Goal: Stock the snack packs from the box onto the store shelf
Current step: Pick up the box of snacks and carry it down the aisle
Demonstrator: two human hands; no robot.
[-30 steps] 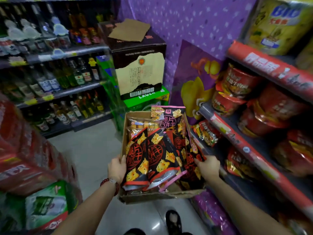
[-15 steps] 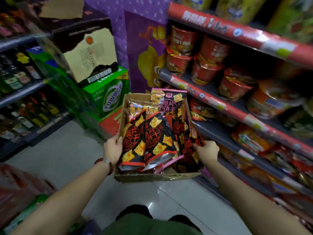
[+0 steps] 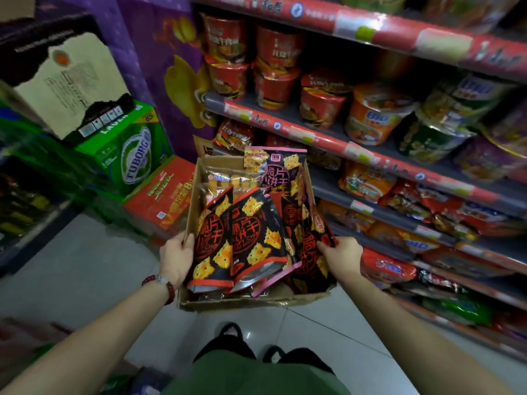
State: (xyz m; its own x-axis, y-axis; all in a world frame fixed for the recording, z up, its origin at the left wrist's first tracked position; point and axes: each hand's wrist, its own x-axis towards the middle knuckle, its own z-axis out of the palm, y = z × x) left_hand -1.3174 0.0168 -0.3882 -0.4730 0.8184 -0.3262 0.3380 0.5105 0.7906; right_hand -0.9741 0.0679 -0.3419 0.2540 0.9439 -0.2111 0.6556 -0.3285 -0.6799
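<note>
I hold a shallow cardboard box [image 3: 245, 304] in front of my waist. Several black snack packs [image 3: 256, 240] with red and pink trim and yellow crackers fill it; a few clear biscuit packs [image 3: 219, 181] lie at its far left. My left hand [image 3: 176, 259] grips the box's left wall, thumb over the rim. My right hand [image 3: 340, 253] grips the right side, its fingers against the outermost pack. The store shelf [image 3: 356, 151] with red price strips runs along my right.
Red, orange and green noodle cups and bags crowd the shelf tiers at right. Stacked beer cartons [image 3: 134, 155] and a red carton [image 3: 164, 192] stand at left against a purple wall. My feet [image 3: 251, 346] stand on a pale tiled floor.
My view has swung right toward the snack shelf and come closer to it. Both hands keep the same hold on the box, and the packs inside have not shifted.
</note>
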